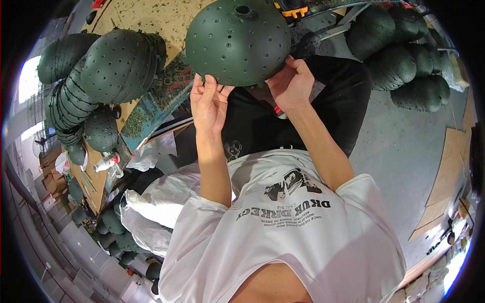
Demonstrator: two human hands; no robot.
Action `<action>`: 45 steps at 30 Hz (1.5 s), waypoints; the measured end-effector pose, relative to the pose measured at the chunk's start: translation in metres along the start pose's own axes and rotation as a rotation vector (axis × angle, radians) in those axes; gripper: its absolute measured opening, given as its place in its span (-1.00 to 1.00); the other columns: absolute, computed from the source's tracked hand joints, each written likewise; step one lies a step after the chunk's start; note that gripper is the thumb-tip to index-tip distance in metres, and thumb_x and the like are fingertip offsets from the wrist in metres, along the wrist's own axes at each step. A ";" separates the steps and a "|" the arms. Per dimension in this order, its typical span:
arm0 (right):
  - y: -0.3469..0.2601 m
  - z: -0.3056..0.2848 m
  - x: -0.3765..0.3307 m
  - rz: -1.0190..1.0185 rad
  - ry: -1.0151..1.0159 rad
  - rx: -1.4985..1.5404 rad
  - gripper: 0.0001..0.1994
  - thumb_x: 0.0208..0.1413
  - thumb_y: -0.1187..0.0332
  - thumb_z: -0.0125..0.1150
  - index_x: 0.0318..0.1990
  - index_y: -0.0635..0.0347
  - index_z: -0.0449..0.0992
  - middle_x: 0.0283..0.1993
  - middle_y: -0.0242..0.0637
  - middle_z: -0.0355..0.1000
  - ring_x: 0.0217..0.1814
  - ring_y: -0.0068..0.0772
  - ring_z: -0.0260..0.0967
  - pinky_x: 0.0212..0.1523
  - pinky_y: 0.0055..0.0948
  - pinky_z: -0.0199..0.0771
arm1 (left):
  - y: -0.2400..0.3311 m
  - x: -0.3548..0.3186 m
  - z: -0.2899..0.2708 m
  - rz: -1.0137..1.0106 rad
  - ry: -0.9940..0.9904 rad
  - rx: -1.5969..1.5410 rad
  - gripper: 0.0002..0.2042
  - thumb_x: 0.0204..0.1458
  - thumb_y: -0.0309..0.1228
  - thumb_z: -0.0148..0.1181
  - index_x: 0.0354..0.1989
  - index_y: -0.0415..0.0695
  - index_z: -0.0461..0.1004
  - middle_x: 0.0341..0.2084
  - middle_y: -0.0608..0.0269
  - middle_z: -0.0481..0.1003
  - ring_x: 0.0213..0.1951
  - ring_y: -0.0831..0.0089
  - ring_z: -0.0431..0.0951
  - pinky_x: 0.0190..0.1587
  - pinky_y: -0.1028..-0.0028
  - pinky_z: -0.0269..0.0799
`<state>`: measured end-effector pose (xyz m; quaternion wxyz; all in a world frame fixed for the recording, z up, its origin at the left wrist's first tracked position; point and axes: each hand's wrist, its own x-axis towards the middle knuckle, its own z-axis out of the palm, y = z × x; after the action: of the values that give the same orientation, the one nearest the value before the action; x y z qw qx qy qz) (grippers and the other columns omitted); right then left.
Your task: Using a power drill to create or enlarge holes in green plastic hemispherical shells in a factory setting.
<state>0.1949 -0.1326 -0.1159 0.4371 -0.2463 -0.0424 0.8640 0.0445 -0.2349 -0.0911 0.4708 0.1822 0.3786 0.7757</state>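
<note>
A dark green domed shell (237,45), dotted with small holes and with one larger round opening near its far end, is held up between my two hands. My left hand (209,103) grips its near left rim, thumb on the outer face and the other fingers bent below the edge. At the near right rim, my right hand (292,86) is closed on the edge, its fingertips partly hidden by the shell. The shell's underside is out of sight.
Nested stacks of similar green shells (113,65) stand on the workbench (151,108) at left, which is strewn with green shavings. More shell stacks (389,65) lie at the far right. An orange-and-black tool (293,10) rests behind the shell. Flat cardboard (437,187) lies on the right floor.
</note>
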 end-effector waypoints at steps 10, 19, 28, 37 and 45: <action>0.019 -0.007 0.015 0.006 -0.127 -0.449 -0.79 0.18 0.39 0.10 -0.08 0.30 0.44 -0.21 -0.25 0.46 -0.23 -0.37 0.49 -0.23 -0.34 0.55 | 0.055 0.048 -0.018 -0.051 0.155 0.467 -0.56 0.26 -0.44 0.07 0.23 -0.41 0.20 -0.18 0.06 0.55 -0.31 0.39 0.60 -0.19 0.39 0.63; -0.016 0.001 0.023 -0.165 -0.109 -1.231 -0.71 0.12 0.23 0.30 -0.31 0.35 0.56 -0.50 -0.30 0.49 -0.53 -0.53 0.45 -0.46 -0.50 0.43 | 0.081 0.044 0.002 -0.039 0.154 1.185 -0.45 0.20 -0.33 0.21 0.29 -0.32 0.20 0.07 -0.02 0.43 -0.08 0.39 0.55 -0.01 0.40 0.50; -0.090 0.045 0.058 -1.220 -0.075 -1.419 -0.54 0.01 0.34 0.45 0.03 0.30 0.43 -0.14 -0.31 0.52 -0.12 -0.51 0.47 -0.03 -0.47 0.46 | 0.080 0.108 0.023 0.433 -0.078 1.263 -0.58 0.21 -0.28 0.17 0.19 -0.21 0.37 0.04 0.00 0.50 0.05 0.31 0.51 0.08 0.40 0.39; -0.088 0.090 0.111 -0.560 -0.221 -1.276 -0.74 0.17 0.23 0.33 -0.16 0.19 0.46 -0.40 -0.42 0.44 -0.42 -0.53 0.36 -0.42 -0.40 0.40 | 0.074 0.162 0.052 0.264 -0.327 1.374 -0.44 0.35 -0.03 -0.22 -0.12 -0.32 0.57 -0.15 -0.06 0.59 -0.06 0.16 0.56 0.07 0.30 0.36; -0.123 0.091 0.133 -0.522 -0.203 -1.342 -0.85 0.20 0.32 0.25 -0.37 0.15 0.50 -0.50 -0.36 0.42 -0.48 -0.52 0.35 -0.42 -0.39 0.42 | 0.080 0.176 0.037 0.205 -0.463 1.182 -0.39 0.37 -0.08 -0.41 -0.14 -0.29 0.60 -0.13 0.00 0.60 0.00 0.10 0.52 0.17 0.26 0.27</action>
<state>0.1773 0.0590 -0.0519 0.3778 -0.3618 -0.6611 0.5379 -0.0650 -0.0881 -0.0195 0.2839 0.6092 0.6114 0.4177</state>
